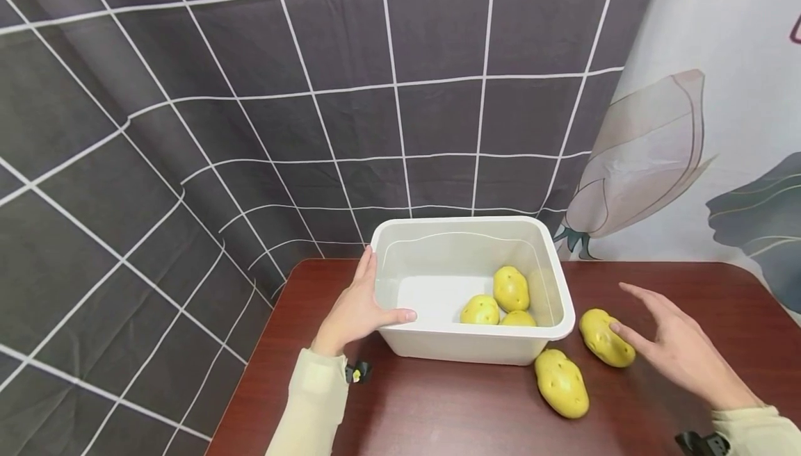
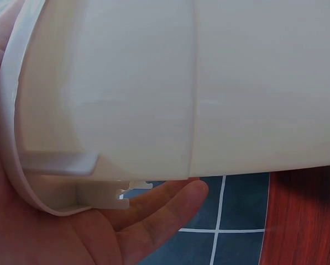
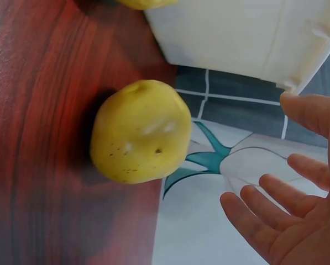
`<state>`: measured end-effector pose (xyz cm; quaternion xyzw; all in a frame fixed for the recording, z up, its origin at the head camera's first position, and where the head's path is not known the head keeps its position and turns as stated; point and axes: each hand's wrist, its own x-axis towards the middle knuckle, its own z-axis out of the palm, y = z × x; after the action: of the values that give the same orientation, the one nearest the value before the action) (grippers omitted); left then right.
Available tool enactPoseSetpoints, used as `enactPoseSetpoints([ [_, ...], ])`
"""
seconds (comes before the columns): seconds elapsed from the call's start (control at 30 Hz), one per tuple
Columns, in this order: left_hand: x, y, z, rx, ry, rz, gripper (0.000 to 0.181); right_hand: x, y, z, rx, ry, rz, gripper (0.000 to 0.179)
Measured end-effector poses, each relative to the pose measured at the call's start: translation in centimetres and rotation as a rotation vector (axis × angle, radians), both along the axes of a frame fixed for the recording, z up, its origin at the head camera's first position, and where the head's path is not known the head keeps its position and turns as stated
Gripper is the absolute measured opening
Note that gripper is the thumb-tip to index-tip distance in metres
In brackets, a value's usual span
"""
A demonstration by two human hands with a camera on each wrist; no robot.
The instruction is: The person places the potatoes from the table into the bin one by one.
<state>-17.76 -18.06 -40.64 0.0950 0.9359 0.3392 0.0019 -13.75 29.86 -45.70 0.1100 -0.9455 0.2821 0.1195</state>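
Note:
A white plastic bin (image 1: 463,343) stands on the table with several yellow potatoes inside, among them one potato (image 1: 511,288) at its right end. My left hand (image 1: 353,306) holds the bin's front-left corner, thumb over the front rim and fingers along the left side. In the left wrist view, fingers (image 2: 165,221) show past the bin's outer wall (image 2: 126,88). My right hand (image 1: 682,345) hovers with spread fingers beside a loose potato (image 1: 607,338), apart from it in the right wrist view. Another potato (image 1: 562,384) lies by the bin's front-right corner.
The reddish-brown wooden table (image 1: 438,407) ends at a dark grid-patterned curtain (image 1: 438,122) behind and to the left. A pale cloth with flower prints (image 1: 651,157) hangs at the back right.

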Motion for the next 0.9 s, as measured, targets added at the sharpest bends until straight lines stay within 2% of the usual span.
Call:
enactPoseSetpoints([
  [0.57,0.0,0.0,0.0,0.01,0.003,-0.005,0.136,-0.4,0.4,-1.5,0.019,-0.056,-0.014,0.074],
  [0.9,0.1,0.0,0.1,0.009,-0.001,-0.004,0.136,-0.4,0.4,-2.0,0.04,-0.136,-0.009,0.081],
])
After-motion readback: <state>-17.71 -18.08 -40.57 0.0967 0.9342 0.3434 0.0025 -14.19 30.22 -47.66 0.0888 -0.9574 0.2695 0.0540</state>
